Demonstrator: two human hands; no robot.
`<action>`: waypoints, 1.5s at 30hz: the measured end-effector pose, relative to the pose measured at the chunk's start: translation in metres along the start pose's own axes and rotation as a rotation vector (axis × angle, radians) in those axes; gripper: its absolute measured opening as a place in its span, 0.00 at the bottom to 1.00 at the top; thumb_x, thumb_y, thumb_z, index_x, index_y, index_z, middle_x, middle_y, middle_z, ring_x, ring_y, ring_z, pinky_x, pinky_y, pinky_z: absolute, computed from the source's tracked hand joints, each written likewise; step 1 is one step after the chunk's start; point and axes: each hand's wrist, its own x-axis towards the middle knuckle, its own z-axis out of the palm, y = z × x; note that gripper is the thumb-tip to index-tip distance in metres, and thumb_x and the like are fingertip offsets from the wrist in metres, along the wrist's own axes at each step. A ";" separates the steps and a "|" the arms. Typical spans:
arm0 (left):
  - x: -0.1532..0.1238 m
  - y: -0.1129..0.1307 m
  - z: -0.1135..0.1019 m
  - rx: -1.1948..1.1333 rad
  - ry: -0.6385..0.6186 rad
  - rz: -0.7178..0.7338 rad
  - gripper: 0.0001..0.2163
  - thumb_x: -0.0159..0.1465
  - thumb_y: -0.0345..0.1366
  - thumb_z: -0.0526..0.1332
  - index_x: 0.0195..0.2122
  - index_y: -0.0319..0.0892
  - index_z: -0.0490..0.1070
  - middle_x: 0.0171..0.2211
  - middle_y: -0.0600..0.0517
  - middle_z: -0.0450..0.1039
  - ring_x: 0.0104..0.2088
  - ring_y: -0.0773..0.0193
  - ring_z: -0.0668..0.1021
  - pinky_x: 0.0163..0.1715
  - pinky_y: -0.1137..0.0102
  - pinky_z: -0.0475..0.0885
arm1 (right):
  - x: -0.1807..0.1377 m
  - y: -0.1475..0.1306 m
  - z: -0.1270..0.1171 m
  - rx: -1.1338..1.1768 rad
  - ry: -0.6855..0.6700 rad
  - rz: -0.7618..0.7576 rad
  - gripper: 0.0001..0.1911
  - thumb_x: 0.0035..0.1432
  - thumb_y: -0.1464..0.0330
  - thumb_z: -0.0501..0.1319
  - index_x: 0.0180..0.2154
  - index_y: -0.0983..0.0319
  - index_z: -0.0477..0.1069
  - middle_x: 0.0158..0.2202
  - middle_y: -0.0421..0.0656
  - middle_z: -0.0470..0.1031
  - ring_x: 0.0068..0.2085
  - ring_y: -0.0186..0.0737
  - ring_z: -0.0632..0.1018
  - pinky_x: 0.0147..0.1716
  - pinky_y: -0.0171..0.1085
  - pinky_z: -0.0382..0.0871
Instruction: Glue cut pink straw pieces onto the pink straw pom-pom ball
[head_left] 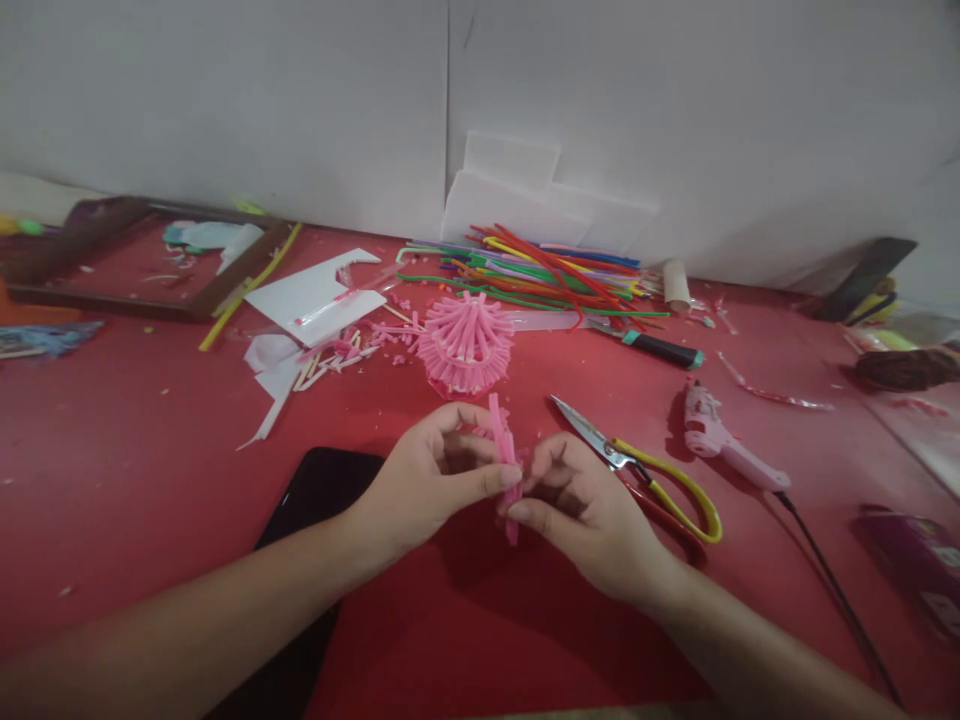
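Note:
Between my hands, over the front middle of the red table, is a small bundle of pink drinking straw pieces [504, 440], held roughly upright. My left hand [442, 465] pinches it from the left, thumb across its face. From the right, the thumb and fingertips of my right hand [577, 500] close on its lower part. Just beyond stands a round pink straw model [466, 345] with a cone-like top and a ringed base. Scissors [622, 465] with yellow and red handles lie right of my right hand. My fingers hide part of the bundle.
Coloured straws or pipe cleaners [532, 275] are heaped at the back. A utility knife [660, 348] and a pink glue gun [724, 440] with a black cord lie right. A black phone-like slab [322, 490] lies under my left arm. Cut scraps [330, 365] and a brown frame [202, 300] are left.

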 end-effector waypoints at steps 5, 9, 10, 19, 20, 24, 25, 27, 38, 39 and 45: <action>-0.004 -0.004 0.002 0.055 0.024 0.044 0.23 0.51 0.32 0.74 0.45 0.42 0.67 0.27 0.57 0.78 0.29 0.67 0.81 0.33 0.72 0.76 | 0.001 0.004 0.001 0.020 0.091 0.034 0.21 0.54 0.63 0.70 0.34 0.56 0.55 0.28 0.34 0.77 0.29 0.33 0.79 0.32 0.33 0.70; -0.004 -0.007 0.003 0.160 0.077 0.082 0.22 0.51 0.32 0.73 0.45 0.42 0.69 0.29 0.56 0.78 0.32 0.65 0.82 0.36 0.71 0.77 | -0.003 0.011 -0.002 -0.151 0.157 -0.011 0.18 0.57 0.62 0.68 0.34 0.56 0.57 0.30 0.36 0.76 0.31 0.33 0.78 0.32 0.33 0.71; -0.004 -0.007 0.003 0.167 0.085 0.078 0.22 0.51 0.33 0.73 0.45 0.42 0.69 0.29 0.56 0.78 0.33 0.65 0.81 0.37 0.70 0.77 | -0.005 0.013 -0.003 -0.210 0.160 -0.030 0.16 0.58 0.62 0.67 0.34 0.56 0.58 0.31 0.37 0.77 0.32 0.34 0.79 0.32 0.33 0.71; -0.007 -0.003 0.003 0.318 0.128 0.031 0.31 0.52 0.35 0.73 0.57 0.44 0.65 0.30 0.55 0.79 0.35 0.64 0.81 0.40 0.68 0.74 | -0.005 0.010 -0.004 -0.378 0.139 -0.123 0.13 0.59 0.66 0.64 0.34 0.56 0.58 0.27 0.34 0.73 0.27 0.30 0.77 0.27 0.28 0.70; -0.008 -0.002 0.003 0.300 0.125 0.036 0.33 0.53 0.35 0.73 0.59 0.44 0.64 0.30 0.56 0.79 0.34 0.65 0.81 0.40 0.69 0.74 | -0.004 0.009 -0.003 -0.373 0.137 -0.142 0.13 0.59 0.66 0.64 0.33 0.57 0.58 0.26 0.33 0.72 0.26 0.29 0.76 0.25 0.27 0.69; -0.007 0.003 0.004 0.124 0.082 0.042 0.36 0.53 0.35 0.73 0.61 0.44 0.59 0.24 0.60 0.77 0.27 0.70 0.79 0.34 0.74 0.72 | -0.002 0.004 -0.002 -0.491 0.148 -0.355 0.12 0.58 0.65 0.66 0.33 0.57 0.62 0.26 0.34 0.74 0.27 0.30 0.78 0.27 0.27 0.73; -0.005 0.005 0.004 0.082 0.080 0.034 0.36 0.54 0.34 0.73 0.60 0.43 0.59 0.23 0.60 0.77 0.26 0.71 0.79 0.34 0.75 0.72 | -0.002 0.004 -0.002 -0.564 0.141 -0.437 0.11 0.58 0.64 0.67 0.34 0.58 0.65 0.28 0.36 0.76 0.28 0.30 0.79 0.30 0.28 0.75; -0.003 0.006 0.004 0.000 0.078 0.018 0.34 0.54 0.33 0.73 0.59 0.41 0.58 0.22 0.61 0.77 0.25 0.71 0.79 0.33 0.75 0.73 | -0.002 0.004 -0.002 -0.704 0.114 -0.613 0.07 0.59 0.66 0.67 0.37 0.58 0.70 0.32 0.38 0.80 0.31 0.30 0.81 0.34 0.27 0.76; 0.003 -0.001 -0.003 -0.149 0.022 -0.010 0.32 0.54 0.31 0.75 0.55 0.42 0.59 0.23 0.60 0.80 0.25 0.73 0.80 0.32 0.78 0.75 | -0.002 0.002 -0.007 -0.847 0.033 -0.837 0.09 0.65 0.71 0.61 0.46 0.61 0.76 0.35 0.40 0.83 0.36 0.29 0.83 0.40 0.27 0.78; 0.004 -0.001 -0.003 -0.155 0.010 -0.021 0.33 0.54 0.31 0.75 0.56 0.41 0.58 0.23 0.59 0.80 0.24 0.73 0.80 0.32 0.78 0.75 | -0.002 0.002 -0.007 -0.837 0.024 -0.849 0.09 0.65 0.71 0.60 0.46 0.62 0.75 0.35 0.40 0.83 0.36 0.29 0.83 0.40 0.27 0.78; 0.003 0.000 -0.005 -0.138 -0.017 -0.092 0.39 0.53 0.30 0.75 0.62 0.39 0.58 0.25 0.56 0.82 0.30 0.71 0.83 0.38 0.77 0.76 | -0.003 0.001 -0.008 -0.830 0.001 -0.862 0.09 0.66 0.72 0.59 0.47 0.62 0.75 0.34 0.40 0.83 0.35 0.29 0.82 0.39 0.26 0.77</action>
